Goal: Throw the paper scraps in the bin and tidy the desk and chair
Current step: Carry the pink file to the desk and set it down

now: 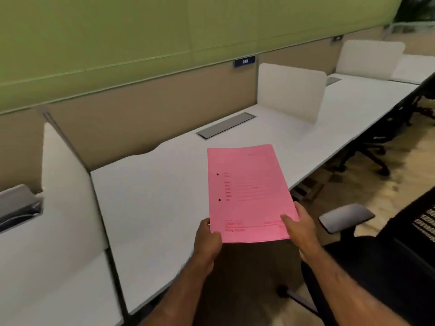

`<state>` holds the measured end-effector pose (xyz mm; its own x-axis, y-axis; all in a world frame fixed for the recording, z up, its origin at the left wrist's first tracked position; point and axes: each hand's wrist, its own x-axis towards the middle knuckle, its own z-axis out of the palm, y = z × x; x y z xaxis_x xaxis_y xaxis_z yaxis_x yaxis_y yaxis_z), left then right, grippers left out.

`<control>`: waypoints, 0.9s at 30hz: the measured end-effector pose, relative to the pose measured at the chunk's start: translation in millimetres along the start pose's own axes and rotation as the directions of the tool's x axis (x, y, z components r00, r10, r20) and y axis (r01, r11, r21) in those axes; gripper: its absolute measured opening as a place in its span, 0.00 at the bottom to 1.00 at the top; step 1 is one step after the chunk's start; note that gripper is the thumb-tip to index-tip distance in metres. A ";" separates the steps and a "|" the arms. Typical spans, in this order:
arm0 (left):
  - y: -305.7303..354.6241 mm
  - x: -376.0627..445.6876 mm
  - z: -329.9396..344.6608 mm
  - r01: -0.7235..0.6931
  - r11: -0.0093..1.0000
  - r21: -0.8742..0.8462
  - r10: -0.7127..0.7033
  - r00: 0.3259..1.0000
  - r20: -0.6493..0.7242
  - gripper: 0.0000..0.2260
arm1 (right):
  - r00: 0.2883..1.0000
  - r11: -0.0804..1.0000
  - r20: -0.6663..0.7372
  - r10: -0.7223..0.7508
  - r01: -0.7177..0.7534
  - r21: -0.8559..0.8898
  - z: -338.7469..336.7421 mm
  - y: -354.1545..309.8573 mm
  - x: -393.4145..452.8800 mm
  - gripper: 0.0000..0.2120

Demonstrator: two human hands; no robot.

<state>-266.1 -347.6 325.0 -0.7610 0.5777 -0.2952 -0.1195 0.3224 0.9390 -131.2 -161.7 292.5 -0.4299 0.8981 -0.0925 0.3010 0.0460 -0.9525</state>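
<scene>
A pink paper file folder (249,191) with two punch holes and red print is held above the front edge of the white desk (153,196). My left hand (208,241) grips its near left corner. My right hand (299,227) grips its near right corner, thumb on top. A black office chair (376,267) with a grey armrest (346,216) stands to the right, turned away from the desk. No paper scraps or bin show in this view.
White divider panels (290,90) separate the desk bays. A grey cable hatch (226,125) lies at the back of the desk. A grey and black object (18,205) lies on the left bay. More black chairs (376,137) stand further right on the wooden floor.
</scene>
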 end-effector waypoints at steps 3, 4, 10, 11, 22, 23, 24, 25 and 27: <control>-0.5 16.0 -33.0 -0.006 1.000 -0.005 0.005 0.996 -0.088 0.11 | 0.996 0.999 0.085 -0.037 0.037 0.009 39.5 -21.6 19.8 0.19; -2.0 22.6 -40.8 -0.003 1.000 -0.008 0.002 0.995 -0.100 0.11 | 0.993 0.999 0.112 -0.042 0.042 0.006 49.3 -26.9 26.1 0.20; -9.3 83.3 -67.8 0.058 0.998 -0.025 -0.062 0.974 -0.220 0.15 | 0.969 0.996 0.239 -0.067 0.077 -0.036 104.3 -53.9 88.6 0.20; -10.4 97.3 -69.1 0.066 0.997 -0.031 -0.072 0.969 -0.238 0.16 | 0.965 0.995 0.251 -0.070 0.085 -0.048 113.4 -56.1 103.3 0.19; -8.9 270.9 -61.4 0.232 0.971 -0.061 -0.240 0.916 -0.323 0.17 | 0.927 0.976 0.368 0.072 0.011 -0.217 211.1 -52.4 280.8 0.25; -9.7 285.8 -60.5 0.251 0.965 -0.080 -0.263 0.909 -0.323 0.17 | 0.921 0.972 0.381 0.083 0.010 -0.236 219.0 -52.3 296.0 0.26; -10.3 299.9 -59.7 0.269 0.958 -0.101 -0.287 0.900 -0.327 0.17 | 0.915 0.967 0.394 0.093 0.012 -0.254 226.8 -52.4 310.1 0.26; -11.2 312.6 -59.0 0.287 0.950 -0.119 -0.311 0.888 -0.338 0.17 | 0.908 0.962 0.407 0.100 0.017 -0.274 234.8 -52.4 322.9 0.27; -13.3 335.8 -57.7 0.320 0.938 -0.137 -0.348 0.861 -0.372 0.17 | 0.895 0.949 0.431 0.118 0.026 -0.315 251.2 -52.3 345.8 0.28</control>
<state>-556.8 -201.2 223.6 -0.8505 0.1064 -0.5152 -0.4426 0.3845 0.8101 -509.4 36.6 237.5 -0.7159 0.6203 -0.3204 0.5422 0.2049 -0.8149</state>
